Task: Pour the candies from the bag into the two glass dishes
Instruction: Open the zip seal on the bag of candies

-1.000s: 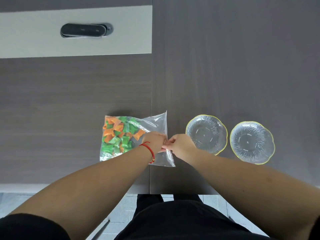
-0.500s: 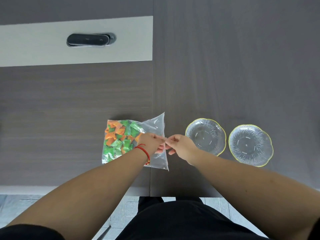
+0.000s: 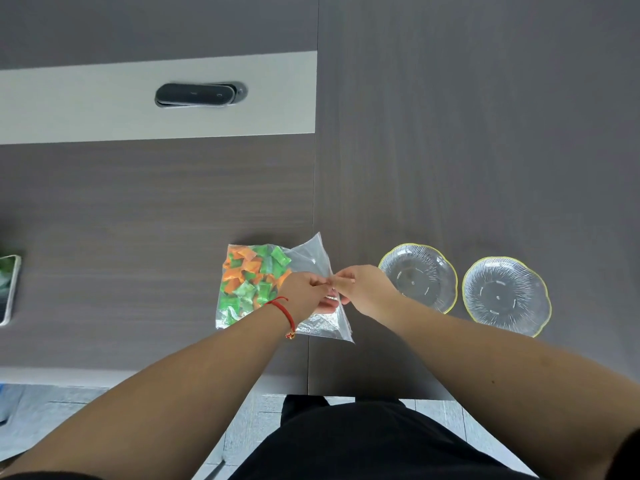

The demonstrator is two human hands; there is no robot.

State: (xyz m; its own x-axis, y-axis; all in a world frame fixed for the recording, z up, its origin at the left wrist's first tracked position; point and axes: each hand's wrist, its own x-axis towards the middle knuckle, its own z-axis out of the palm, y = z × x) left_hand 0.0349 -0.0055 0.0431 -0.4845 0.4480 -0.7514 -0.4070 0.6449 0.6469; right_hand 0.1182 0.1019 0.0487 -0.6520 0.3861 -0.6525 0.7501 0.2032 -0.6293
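A clear plastic bag (image 3: 308, 258) lies flat on the dark table, its left half filled with green and orange wrapped candies (image 3: 249, 278). My left hand (image 3: 303, 292), with a red string on the wrist, and my right hand (image 3: 363, 287) meet at the bag's right edge, each pinching the plastic there. Two glass dishes with yellow rims stand to the right: the nearer dish (image 3: 417, 277) just beyond my right hand, the farther dish (image 3: 505, 296) beside it. Both dishes hold nothing.
A dark oblong device (image 3: 199, 94) lies on a pale strip at the back left. A phone-like object (image 3: 8, 289) sits at the far left edge. The table's front edge (image 3: 69, 372) runs just below my forearms, with floor tiles beneath.
My fingertips have come together at the bag's right edge and its top right corner has lifted slightly. The camera has tilted, shifting the scene lower in view.
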